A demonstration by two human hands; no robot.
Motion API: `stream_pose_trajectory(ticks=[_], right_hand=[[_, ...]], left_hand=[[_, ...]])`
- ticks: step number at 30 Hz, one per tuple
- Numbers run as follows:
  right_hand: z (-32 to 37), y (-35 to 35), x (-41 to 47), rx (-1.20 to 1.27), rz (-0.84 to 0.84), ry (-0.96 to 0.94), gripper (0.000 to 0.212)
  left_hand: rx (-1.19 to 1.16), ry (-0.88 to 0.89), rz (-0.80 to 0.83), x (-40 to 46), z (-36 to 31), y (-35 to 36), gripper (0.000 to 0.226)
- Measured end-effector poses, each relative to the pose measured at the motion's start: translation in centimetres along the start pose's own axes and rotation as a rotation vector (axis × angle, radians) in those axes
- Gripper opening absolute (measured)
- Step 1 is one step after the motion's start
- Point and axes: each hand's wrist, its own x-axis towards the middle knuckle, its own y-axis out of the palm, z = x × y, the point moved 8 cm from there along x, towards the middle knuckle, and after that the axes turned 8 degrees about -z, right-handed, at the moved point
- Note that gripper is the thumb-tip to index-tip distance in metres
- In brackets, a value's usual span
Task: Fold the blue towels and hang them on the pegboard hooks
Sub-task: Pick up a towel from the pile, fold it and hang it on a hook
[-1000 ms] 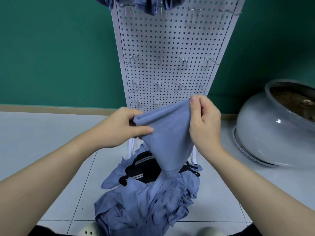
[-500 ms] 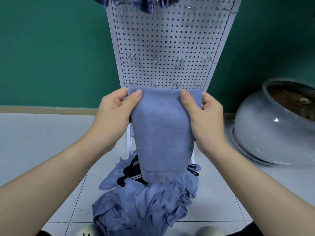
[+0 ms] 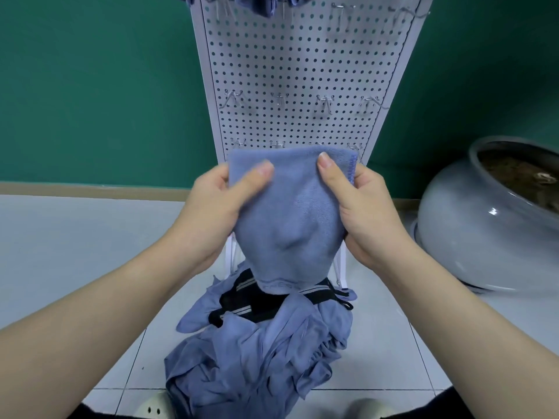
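With my left hand (image 3: 216, 204) and right hand (image 3: 367, 207) each pinching a top corner of the folded towel (image 3: 287, 219) before the pegboard (image 3: 302, 71), above the heap (image 3: 257, 358), a loosened thumb could spill the fold.

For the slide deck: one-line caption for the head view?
Both hands, left hand and right hand, hold a folded towel before the pegboard, above a towel pile.
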Motion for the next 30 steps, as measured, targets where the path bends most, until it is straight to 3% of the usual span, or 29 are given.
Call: stream_pose_trajectory(ticks=[2, 4, 11, 17, 22, 25, 30], right_hand=[[-0.2, -0.2, 0.1, -0.045, -0.014, -0.008, 0.038], [-0.6, -0.4, 0.2, -0.092, -0.009, 0.002, 0.037], [-2.6, -0.2, 0.0, -0.083, -0.038, 0.064, 0.031], [-3.5, 0.3, -1.3, -0.119, -0.169, 0.011, 0.059], [-3.1, 0.1, -1.0, -0.141, -0.217, -0.012, 0.071], [-2.5, -0.3, -0.8, -0.186, -0.237, -0.051, 0.062], [-1.3, -0.4, -0.9, -0.235, -0.199, -0.139, 0.059]], left_hand=[[0.064, -0.114, 0.049, -0.4, 2.0, 0.6, 0.043], [0.097, -0.125, -0.014, -0.4, 2.9, 0.3, 0.04], [0.205, 0.099, -0.268, -0.2, 1.2, -0.7, 0.021], [0.336, 0.207, -0.405, -1.2, 0.9, -0.4, 0.019], [0.306, 0.257, -0.312, -2.6, 1.7, 1.6, 0.016], [0.288, 0.272, -0.191, -3.3, 1.9, 2.9, 0.012], [0.254, 0.335, -0.058, -4.0, 1.4, 4.5, 0.029]])
